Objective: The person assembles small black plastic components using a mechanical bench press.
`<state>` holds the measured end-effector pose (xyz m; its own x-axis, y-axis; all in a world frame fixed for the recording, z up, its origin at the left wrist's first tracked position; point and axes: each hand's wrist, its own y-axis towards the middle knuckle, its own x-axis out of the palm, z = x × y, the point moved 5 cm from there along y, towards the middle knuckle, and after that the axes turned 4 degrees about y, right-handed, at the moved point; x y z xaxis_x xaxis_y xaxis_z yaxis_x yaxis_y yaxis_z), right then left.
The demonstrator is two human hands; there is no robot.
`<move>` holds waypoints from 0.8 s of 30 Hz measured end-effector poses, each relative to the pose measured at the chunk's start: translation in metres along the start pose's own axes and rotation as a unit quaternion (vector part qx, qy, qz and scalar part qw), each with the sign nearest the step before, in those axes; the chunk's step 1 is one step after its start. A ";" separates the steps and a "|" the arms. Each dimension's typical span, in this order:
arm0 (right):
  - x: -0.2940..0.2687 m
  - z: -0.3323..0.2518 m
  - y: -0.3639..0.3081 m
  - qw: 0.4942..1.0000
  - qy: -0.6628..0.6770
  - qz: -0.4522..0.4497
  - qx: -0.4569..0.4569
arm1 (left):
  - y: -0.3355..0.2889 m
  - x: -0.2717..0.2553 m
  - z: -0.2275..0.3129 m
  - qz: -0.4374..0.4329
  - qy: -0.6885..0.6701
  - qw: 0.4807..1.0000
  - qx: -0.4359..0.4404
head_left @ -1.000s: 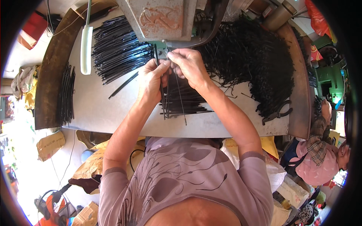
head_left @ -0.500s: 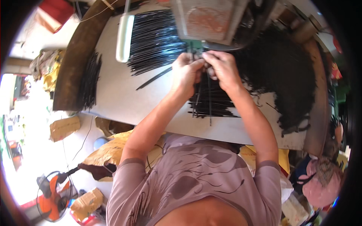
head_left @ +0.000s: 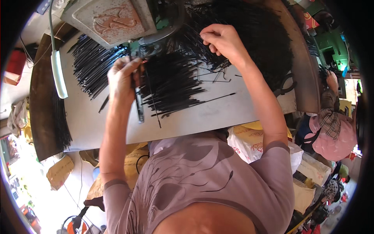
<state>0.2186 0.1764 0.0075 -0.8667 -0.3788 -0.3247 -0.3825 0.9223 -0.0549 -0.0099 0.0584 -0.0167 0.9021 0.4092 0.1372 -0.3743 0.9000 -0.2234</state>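
My left hand (head_left: 124, 76) is closed at the machine head, its thumb and fingertips pinched beside a small metal fitting. A thin black rod (head_left: 154, 97) runs down from beside these fingertips towards the table's front edge. Below the same hand a dark, shiny flat strip (head_left: 139, 106) sticks out; its kind is unclear. My right hand (head_left: 226, 43) is raised over a large dark mass of black strands (head_left: 257, 35), thumb pressed to the fingers. Whatever it may pinch is too small to make out. Between the hands lies a stack of black rods (head_left: 171, 82).
The grey machine head (head_left: 113, 21) overhangs the table's far side. More black rods (head_left: 91, 66) lie at left, near a white tube lamp (head_left: 58, 74). Raised brown borders (head_left: 44, 97) flank the pale tabletop (head_left: 210, 115). Another person in pink (head_left: 335, 136) works at far right.
The view has swung right. My right hand has left my left hand at the machine and moved right, over the dark strands. My left hand stays by the machine.
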 end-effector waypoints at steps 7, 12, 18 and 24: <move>-0.014 -0.016 -0.022 0.982 -0.168 -0.073 -0.047 | -0.032 -0.114 0.047 0.061 0.597 0.794 0.091; 0.019 -0.010 -0.034 0.866 -0.386 -0.151 -0.282 | -0.051 -0.057 0.050 0.046 0.597 0.772 0.213; 0.029 -0.017 -0.057 0.806 -0.450 -0.157 -0.353 | -0.058 0.055 0.015 -0.070 0.556 0.753 0.345; 0.000 -0.013 -0.059 0.833 -0.443 -0.129 -0.305 | -0.030 0.084 -0.013 -0.088 0.619 0.674 0.394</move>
<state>0.2372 0.1213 0.0233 -0.2579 -0.1033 -0.9606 -0.8452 0.5059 0.1725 0.0801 0.0638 -0.0105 0.2531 0.2864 -0.9241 0.2041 0.9179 0.3404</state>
